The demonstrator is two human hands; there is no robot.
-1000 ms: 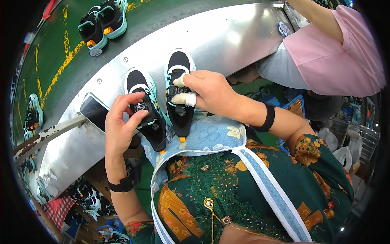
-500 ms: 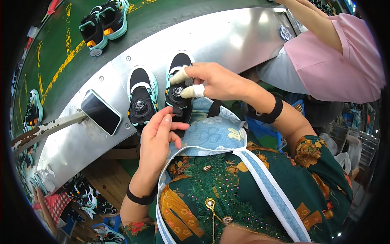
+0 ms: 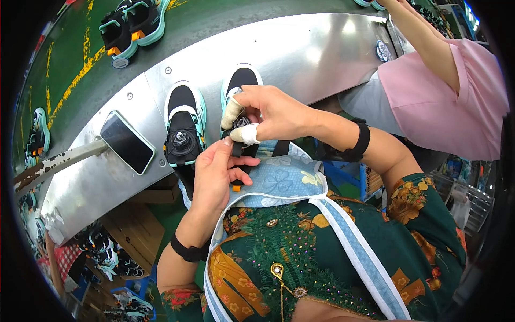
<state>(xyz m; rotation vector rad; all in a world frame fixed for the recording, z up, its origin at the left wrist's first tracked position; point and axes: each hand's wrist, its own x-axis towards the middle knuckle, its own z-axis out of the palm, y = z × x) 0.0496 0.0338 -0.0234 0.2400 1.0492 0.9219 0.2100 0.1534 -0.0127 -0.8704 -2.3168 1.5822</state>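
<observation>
Steel table (image 3: 322, 48) under both hands. Black-and-teal shoe (image 3: 240, 86) beneath right hand (image 3: 273, 112), toe pointing away; right hand's taped fingers pinched on round dial at its tongue. Left hand (image 3: 214, 172) just below, fingers closed on same shoe's heel end. Second shoe (image 3: 184, 126) just left of both hands, untouched. Phone (image 3: 127, 142) farther left.
</observation>
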